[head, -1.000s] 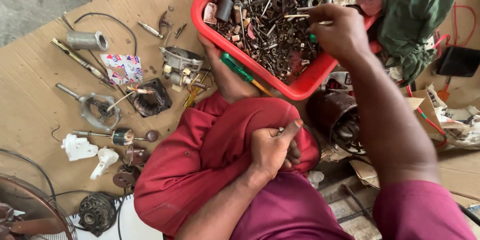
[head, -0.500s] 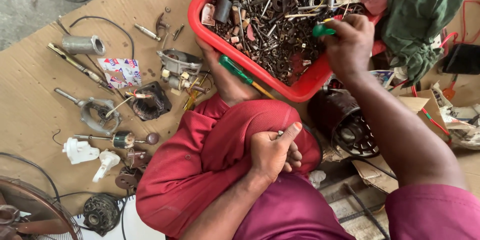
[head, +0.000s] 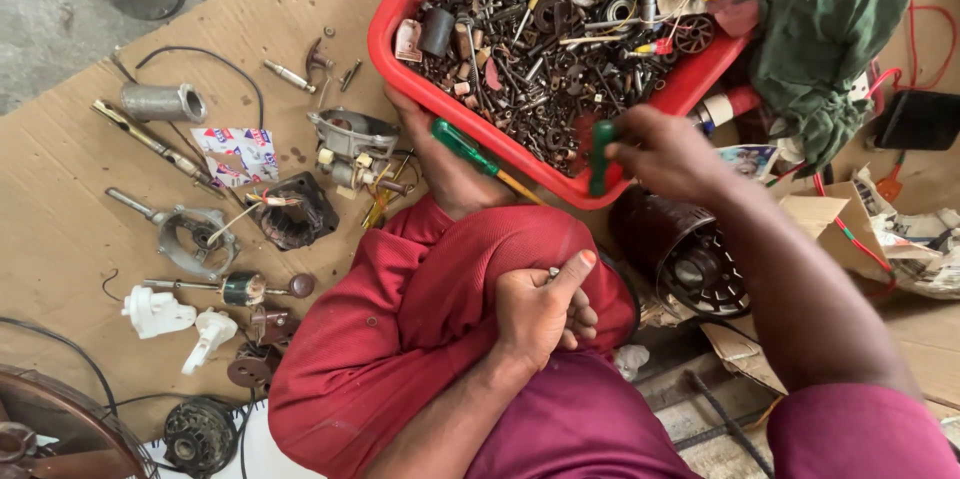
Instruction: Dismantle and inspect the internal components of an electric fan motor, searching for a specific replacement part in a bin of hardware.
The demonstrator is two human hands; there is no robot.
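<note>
On the far left of the cardboard sheet (head: 60, 199) lie a short metal tube (head: 163, 101), a grey metal bracket (head: 192, 237) and two white plastic pieces (head: 178, 321). Right of these a small motor housing (head: 352, 147) sits just beside the person's bare foot (head: 445, 164). The left hand (head: 540, 309) rests on the raised knee, fingers curled shut around something small, seemingly a bit of metal, though too little of it shows to tell. Beyond the knee stands a red plastic tray (head: 400, 69) full of screws and scrap. At its near rim the right hand (head: 665, 151) grips a green-handled screwdriver (head: 601, 151). Farther right lies a green cloth (head: 825, 39).
</note>
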